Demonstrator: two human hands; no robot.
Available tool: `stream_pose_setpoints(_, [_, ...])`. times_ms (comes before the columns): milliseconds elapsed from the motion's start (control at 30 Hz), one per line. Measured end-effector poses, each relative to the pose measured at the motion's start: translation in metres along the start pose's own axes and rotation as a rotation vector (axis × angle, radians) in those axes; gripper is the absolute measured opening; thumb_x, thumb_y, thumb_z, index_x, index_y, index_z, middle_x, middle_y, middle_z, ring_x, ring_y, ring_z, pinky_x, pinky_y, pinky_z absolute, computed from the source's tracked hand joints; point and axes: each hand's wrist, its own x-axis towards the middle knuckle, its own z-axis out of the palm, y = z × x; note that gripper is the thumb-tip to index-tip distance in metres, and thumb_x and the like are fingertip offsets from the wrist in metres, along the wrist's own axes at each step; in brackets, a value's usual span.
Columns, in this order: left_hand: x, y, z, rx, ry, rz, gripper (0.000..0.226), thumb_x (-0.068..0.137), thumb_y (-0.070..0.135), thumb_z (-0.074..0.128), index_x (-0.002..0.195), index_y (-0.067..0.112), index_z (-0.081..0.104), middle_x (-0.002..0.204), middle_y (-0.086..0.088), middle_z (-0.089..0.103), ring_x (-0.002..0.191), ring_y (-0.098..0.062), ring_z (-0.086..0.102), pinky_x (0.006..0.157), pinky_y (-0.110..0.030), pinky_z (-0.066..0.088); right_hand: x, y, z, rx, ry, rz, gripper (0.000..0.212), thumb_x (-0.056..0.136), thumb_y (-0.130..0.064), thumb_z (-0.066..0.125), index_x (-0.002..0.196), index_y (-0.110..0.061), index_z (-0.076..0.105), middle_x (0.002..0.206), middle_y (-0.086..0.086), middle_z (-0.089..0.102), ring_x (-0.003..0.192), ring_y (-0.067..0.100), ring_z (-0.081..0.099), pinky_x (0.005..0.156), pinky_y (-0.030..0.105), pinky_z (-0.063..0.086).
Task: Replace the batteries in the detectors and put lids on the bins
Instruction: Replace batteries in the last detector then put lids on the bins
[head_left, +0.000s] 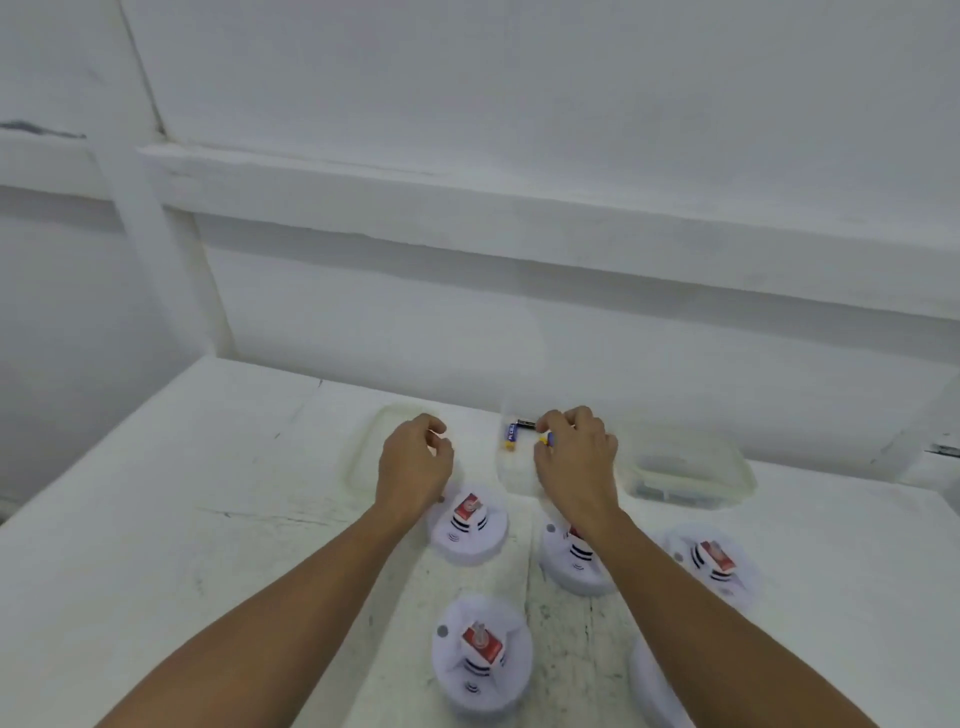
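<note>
Broadly, a white table (156, 519) fills the near scene, with a white wall behind it. Three clear bins are set along the far edge: a shallow tray or lid (366, 457) at left, a middle bin (511, 473) and a right bin (691, 467) with dark items dimly seen inside. Nearer, five round white detectors are laid out; the far-left detector (467, 525) and the near one (480, 654) each show a red-labelled battery standing in the open bay, as does the far-right detector (714, 564).

The left hand (415, 462) is held loosely curled above the table and appears to grip nothing. The right hand (576, 457) is reached into the middle bin, and a small blue-and-yellow battery (546, 439) is pinched at its fingertips. A second blue battery (511, 435) lies just left of it in the same bin.

Such cells are judged light, rigid and smooth, so a slip is possible; they are best taken across the middle of the barrel between thumb and forefinger. The thin bin walls are judged flexible and easily shifted.
</note>
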Motion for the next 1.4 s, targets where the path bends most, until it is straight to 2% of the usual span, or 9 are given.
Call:
stream_pose_setpoints(267, [0.032, -0.075, -0.053, 0.377, -0.059, -0.156, 0.037, 0.089, 0.029, 0.055, 0.125, 0.021, 0.051, 0.128, -0.010, 0.048, 0.121, -0.030, 0.039, 0.094, -0.040, 0.037, 0.011, -0.099, 0.049, 0.156, -0.245, -0.030, 0.027, 0.092, -0.006, 0.045, 0.117, -0.006, 0.056, 0.116, 0.011, 0.048, 0.104, 0.025, 0.050, 0.078, 0.027, 0.040])
stream_pose_setpoints(433, [0.042, -0.093, -0.063, 0.336, -0.174, -0.179, 0.044, 0.088, 0.032, 0.055, 0.130, 0.022, 0.046, 0.130, -0.011, 0.043, 0.120, -0.030, 0.040, 0.094, -0.040, 0.038, 0.019, -0.127, 0.083, 0.074, -0.470, 0.124, 0.025, 0.080, 0.004, 0.045, 0.064, -0.011, 0.035, 0.074, 0.006, 0.040, 0.075, 0.025, 0.049, 0.047, 0.022, 0.026])
stream_pose_setpoints(633, [0.060, -0.100, -0.068, 0.246, -0.236, -0.203, 0.051, 0.089, 0.028, 0.056, 0.136, 0.016, 0.042, 0.129, -0.012, 0.048, 0.115, -0.030, 0.051, 0.094, -0.039, 0.040, 0.036, -0.138, 0.096, 0.113, -0.501, 0.347, 0.032, 0.077, 0.001, 0.046, 0.057, -0.014, 0.026, 0.061, 0.003, 0.030, 0.050, 0.015, 0.029, 0.042, 0.023, 0.018])
stream_pose_setpoints(833, [0.065, -0.096, -0.062, 0.368, -0.254, -0.216, 0.048, 0.092, 0.030, 0.049, 0.137, 0.016, 0.046, 0.134, -0.013, 0.042, 0.123, -0.031, 0.041, 0.097, -0.039, 0.038, 0.043, -0.142, 0.104, 0.137, -0.488, 0.505, 0.019, 0.083, -0.006, 0.045, 0.068, -0.012, 0.035, 0.110, 0.019, 0.046, 0.102, 0.033, 0.048, 0.079, 0.032, 0.041])
stream_pose_setpoints(933, [0.063, -0.100, -0.061, 0.280, -0.227, -0.253, 0.051, 0.091, 0.028, 0.051, 0.140, 0.019, 0.045, 0.136, -0.012, 0.039, 0.125, -0.031, 0.038, 0.101, -0.039, 0.035, 0.042, -0.139, 0.108, 0.152, -0.462, 0.527, 0.023, 0.082, -0.005, 0.045, 0.065, -0.014, 0.032, 0.094, 0.012, 0.041, 0.099, 0.031, 0.044, 0.080, 0.032, 0.039])
stream_pose_setpoints(1067, [0.067, -0.107, -0.063, 0.077, -0.151, -0.298, 0.047, 0.087, 0.020, 0.055, 0.134, 0.019, 0.055, 0.131, -0.011, 0.055, 0.114, -0.031, 0.053, 0.093, -0.039, 0.047, 0.044, -0.134, 0.108, 0.282, -0.429, 0.534, 0.025, 0.074, -0.002, 0.049, 0.058, -0.008, 0.031, 0.064, 0.003, 0.033, 0.064, 0.019, 0.032, 0.052, 0.025, 0.019])
stream_pose_setpoints(1133, [0.065, -0.106, -0.067, -0.078, -0.126, -0.331, 0.046, 0.087, 0.018, 0.055, 0.133, 0.019, 0.056, 0.128, -0.009, 0.060, 0.109, -0.028, 0.058, 0.090, -0.035, 0.047, 0.044, -0.133, 0.106, 0.515, -0.368, 0.566, 0.007, 0.074, -0.002, 0.052, 0.079, 0.002, 0.055, 0.070, 0.006, 0.046, 0.061, 0.019, 0.038, 0.054, 0.024, 0.025])
stream_pose_setpoints(1200, [0.063, -0.103, -0.073, -0.270, -0.111, -0.341, 0.042, 0.089, 0.017, 0.053, 0.131, 0.022, 0.055, 0.124, -0.009, 0.061, 0.104, -0.024, 0.059, 0.090, -0.036, 0.049, 0.044, -0.136, 0.098, 0.781, -0.363, 0.658, 0.032, 0.077, -0.002, 0.055, 0.109, -0.009, 0.056, 0.083, 0.009, 0.055, 0.063, 0.021, 0.045, 0.055, 0.026, 0.035])
stream_pose_setpoints(1400, [0.065, -0.096, -0.088, -0.747, -0.068, -0.420, 0.028, 0.084, 0.007, 0.061, 0.110, 0.019, 0.059, 0.108, -0.011, 0.065, 0.087, -0.023, 0.064, 0.070, -0.036, 0.054, 0.051, -0.135, 0.080, 1.072, -0.329, 0.657, 0.039, 0.080, -0.001, 0.064, 0.110, -0.021, 0.050, 0.101, 0.010, 0.059, 0.073, 0.020, 0.054, 0.060, 0.029, 0.042])
